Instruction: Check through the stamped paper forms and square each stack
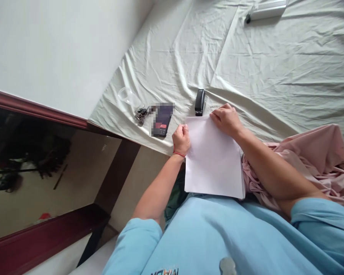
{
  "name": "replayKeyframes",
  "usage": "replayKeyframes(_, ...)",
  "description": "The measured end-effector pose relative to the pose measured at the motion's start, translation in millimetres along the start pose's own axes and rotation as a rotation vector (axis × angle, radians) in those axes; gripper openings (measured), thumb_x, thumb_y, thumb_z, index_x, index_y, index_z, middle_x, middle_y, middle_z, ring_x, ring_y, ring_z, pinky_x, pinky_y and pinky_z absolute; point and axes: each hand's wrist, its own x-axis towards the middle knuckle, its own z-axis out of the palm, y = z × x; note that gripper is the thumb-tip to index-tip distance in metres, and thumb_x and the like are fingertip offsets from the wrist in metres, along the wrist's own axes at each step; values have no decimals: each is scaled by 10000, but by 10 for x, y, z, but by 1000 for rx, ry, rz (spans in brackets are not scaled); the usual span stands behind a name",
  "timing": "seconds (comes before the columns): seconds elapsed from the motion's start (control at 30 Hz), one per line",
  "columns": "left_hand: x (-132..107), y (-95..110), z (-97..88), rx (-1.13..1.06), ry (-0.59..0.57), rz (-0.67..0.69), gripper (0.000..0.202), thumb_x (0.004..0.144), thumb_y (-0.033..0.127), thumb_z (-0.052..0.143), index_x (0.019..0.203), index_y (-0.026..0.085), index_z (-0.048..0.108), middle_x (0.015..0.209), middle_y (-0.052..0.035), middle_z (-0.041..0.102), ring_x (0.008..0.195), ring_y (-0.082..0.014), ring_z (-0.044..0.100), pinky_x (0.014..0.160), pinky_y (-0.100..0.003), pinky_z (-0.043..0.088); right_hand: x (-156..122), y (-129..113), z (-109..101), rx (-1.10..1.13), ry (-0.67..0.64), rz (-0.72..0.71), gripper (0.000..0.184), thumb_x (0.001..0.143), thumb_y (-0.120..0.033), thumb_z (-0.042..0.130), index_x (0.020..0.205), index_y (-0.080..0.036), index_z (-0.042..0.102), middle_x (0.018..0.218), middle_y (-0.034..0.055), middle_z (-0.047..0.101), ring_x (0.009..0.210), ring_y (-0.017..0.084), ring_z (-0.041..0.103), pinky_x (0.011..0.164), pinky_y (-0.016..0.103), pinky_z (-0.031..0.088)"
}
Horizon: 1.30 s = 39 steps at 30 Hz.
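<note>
Before the blue shirt point(206, 229), gripping the paper stack point(213, 162) with left fingers point(185, 132) curled tight on its left edge and right fingers point(217, 114) pinched near its top right corner. Probably aligning it; likely calling next for flush edges, then the stapler point(200, 102), just beyond on the bed point(260, 72).

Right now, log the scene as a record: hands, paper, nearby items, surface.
left hand: closed on the paper stack, left edge near the top
right hand: fingers at the top edge, near the right corner; grip unclear
paper: upper face blank, several sheets visible at the lower right
stapler: black, just beyond the paper's top edge; contact unclear
phone: left of the stapler, partly pixelated
keys: left of the phone
surface: wrinkled pale sheet
</note>
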Motion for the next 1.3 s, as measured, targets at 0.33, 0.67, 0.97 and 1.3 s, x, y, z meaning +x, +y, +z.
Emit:
replayKeyframes(0.33, -78, -30, 6, -72, 39, -5, 280, 1085, 276, 579, 809, 235, 598, 645, 43, 549, 658, -155, 541, 713, -274, 413, 31, 77, 41, 28, -107, -26, 330, 1081, -323, 522, 982, -200, 812, 1040, 140, 828, 1182, 350, 685, 1065, 506, 476)
replayKeyframes(0.67, -123, 2, 2, -45, 2, -23, 313, 1075, 363, 556, 831, 216, 685, 666, 24, 561, 669, -154, 525, 686, -262, 434, -7, 234, -82, 115, -75, -50, 344, 1072, -359, 512, 927, -221, 792, 954, 114, 818, 1116, 336, 672, 1005, 478, 522)
replayKeyframes(0.97, -121, -9, 12, 19, -55, 26, 291, 1044, 362, 577, 808, 221, 671, 635, 35, 534, 637, -151, 504, 686, -266, 420, -22, 302, -117, 69, -95, 25, 343, 1047, -371, 518, 916, -222, 799, 900, 108, 805, 1042, 336, 666, 942, 454, 534)
replayKeyframes(1.3, -118, -19, 9, 25, -71, 23, 268, 1061, 342, 584, 841, 233, 692, 663, 20, 590, 674, -170, 576, 725, -267, 455, -43, 326, -91, 125, -56, 44, 337, 1016, -380, 544, 966, -226, 839, 858, 93, 769, 1053, 320, 691, 926, 427, 547)
